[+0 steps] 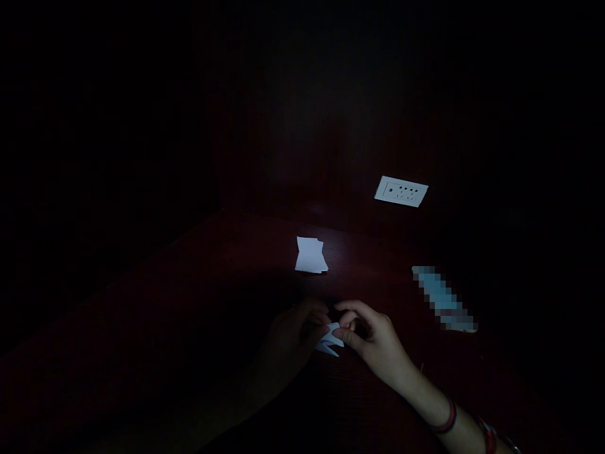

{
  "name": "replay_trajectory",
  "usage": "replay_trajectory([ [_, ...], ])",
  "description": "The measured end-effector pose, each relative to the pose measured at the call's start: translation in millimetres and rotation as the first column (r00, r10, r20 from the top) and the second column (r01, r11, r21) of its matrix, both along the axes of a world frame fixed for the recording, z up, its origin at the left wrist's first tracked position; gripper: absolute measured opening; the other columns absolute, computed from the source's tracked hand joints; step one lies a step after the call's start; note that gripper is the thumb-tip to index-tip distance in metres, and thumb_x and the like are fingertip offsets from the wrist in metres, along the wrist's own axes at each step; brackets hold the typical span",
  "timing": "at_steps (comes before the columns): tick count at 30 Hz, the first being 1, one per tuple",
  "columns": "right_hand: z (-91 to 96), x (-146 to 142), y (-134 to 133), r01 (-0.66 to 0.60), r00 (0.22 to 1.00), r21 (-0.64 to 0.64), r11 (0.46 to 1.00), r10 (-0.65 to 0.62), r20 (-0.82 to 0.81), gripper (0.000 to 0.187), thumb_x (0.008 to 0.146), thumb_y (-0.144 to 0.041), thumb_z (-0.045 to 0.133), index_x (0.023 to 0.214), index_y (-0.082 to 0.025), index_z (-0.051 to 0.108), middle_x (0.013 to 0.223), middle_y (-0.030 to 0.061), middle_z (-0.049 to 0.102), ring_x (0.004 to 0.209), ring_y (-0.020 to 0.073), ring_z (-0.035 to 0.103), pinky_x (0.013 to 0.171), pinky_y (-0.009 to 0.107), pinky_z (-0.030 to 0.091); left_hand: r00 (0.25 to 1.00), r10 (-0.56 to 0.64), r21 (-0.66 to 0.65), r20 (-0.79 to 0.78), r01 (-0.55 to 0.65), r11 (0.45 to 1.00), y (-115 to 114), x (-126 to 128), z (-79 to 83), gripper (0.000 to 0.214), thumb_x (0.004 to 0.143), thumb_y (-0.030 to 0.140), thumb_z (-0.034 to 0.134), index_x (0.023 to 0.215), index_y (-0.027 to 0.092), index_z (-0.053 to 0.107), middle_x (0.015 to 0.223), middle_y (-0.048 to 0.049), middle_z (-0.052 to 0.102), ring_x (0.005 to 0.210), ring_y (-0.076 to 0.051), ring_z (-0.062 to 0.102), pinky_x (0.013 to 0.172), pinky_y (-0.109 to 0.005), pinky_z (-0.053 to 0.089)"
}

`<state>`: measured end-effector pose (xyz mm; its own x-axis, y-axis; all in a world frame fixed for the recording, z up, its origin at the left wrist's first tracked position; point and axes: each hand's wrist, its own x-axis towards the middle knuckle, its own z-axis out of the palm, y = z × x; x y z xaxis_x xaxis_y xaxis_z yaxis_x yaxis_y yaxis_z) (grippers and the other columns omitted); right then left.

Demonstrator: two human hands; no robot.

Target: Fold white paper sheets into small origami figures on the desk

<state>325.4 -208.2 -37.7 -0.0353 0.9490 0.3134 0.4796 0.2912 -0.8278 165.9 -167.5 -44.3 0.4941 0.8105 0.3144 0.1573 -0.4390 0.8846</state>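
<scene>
A small piece of folded white paper is held between my two hands, just above the dark red table. My left hand, mostly in shadow, pinches its left side with thumb and fingers. On the other side my right hand grips the paper's right edge, thumb on top and forefinger arched over. A pointed flap of the paper sticks out below my fingers. Beyond my hands lies a small stack of white paper pieces, narrower at the middle than at the ends.
To the right a phone lies on the table, its screen blurred out. A white power socket is set in the dark upright panel behind. The left side and far edges are too dark to make out.
</scene>
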Motion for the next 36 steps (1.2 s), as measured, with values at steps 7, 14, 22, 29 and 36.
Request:
replay_trajectory([
  [7,-6.0,1.5,1.2,0.085,0.992,-0.073,0.994,-0.091,-0.082,0.012,0.069,-0.022,0.056,0.079,-0.015,0.058,0.067,0.0005,0.055,0.060,0.0100,0.049,0.056,0.021,0.041,1.000,-0.024,0.011,-0.011,0.024,1.000,7.8,0.5,-4.5,0.029,0.070,0.025,0.057,0.097,0.022,0.047,0.085,0.0011,0.056,0.077,-0.013,0.055,0.067,-0.023,0.046],
  [14,-3.1,7.4,4.6,-0.006,0.988,-0.107,0.994,-0.010,-0.152,0.010,0.069,-0.022,0.056,0.073,-0.014,0.059,0.070,0.0014,0.053,0.066,0.0112,0.049,0.059,0.021,0.039,0.998,-0.057,-0.166,0.039,0.062,0.984,14.1,4.3,-7.7,0.023,0.072,0.024,0.054,0.093,0.020,0.047,0.076,0.0011,0.059,0.070,-0.013,0.057,0.060,-0.023,0.045],
  [22,-5.6,5.9,3.8,-0.021,0.982,-0.161,0.987,-0.010,-0.187,0.011,0.070,-0.025,0.055,0.070,-0.014,0.053,0.057,-0.0030,0.046,0.052,0.0071,0.041,0.048,0.018,0.033,0.998,-0.054,-0.217,0.030,0.060,0.974,15.8,3.9,-6.4,0.018,0.072,0.023,0.053,0.089,0.019,0.050,0.076,0.0012,0.058,0.070,-0.012,0.056,0.061,-0.022,0.043],
  [29,-5.8,4.6,4.1,0.006,0.994,-0.163,0.987,-0.023,-0.104,0.012,0.073,-0.025,0.050,0.071,-0.013,0.053,0.057,-0.0022,0.046,0.052,0.0074,0.040,0.047,0.018,0.033,0.997,-0.075,-0.190,0.029,0.079,0.979,16.5,4.6,-4.3,0.016,0.069,0.018,0.054,0.084,0.017,0.051,0.076,0.0012,0.056,0.070,-0.011,0.054,0.062,-0.021,0.043],
  [36,-5.1,11.5,5.3,-0.081,0.997,-0.218,0.973,0.083,-0.001,0.014,0.074,-0.026,0.050,0.071,-0.013,0.055,0.059,-0.0017,0.049,0.055,0.0080,0.044,0.051,0.018,0.035,0.999,-0.046,-0.175,0.027,0.050,0.983,15.5,3.6,-7.9,0.014,0.069,0.019,0.055,0.083,0.018,0.052,0.076,0.0017,0.056,0.070,-0.012,0.054,0.061,-0.021,0.042],
])
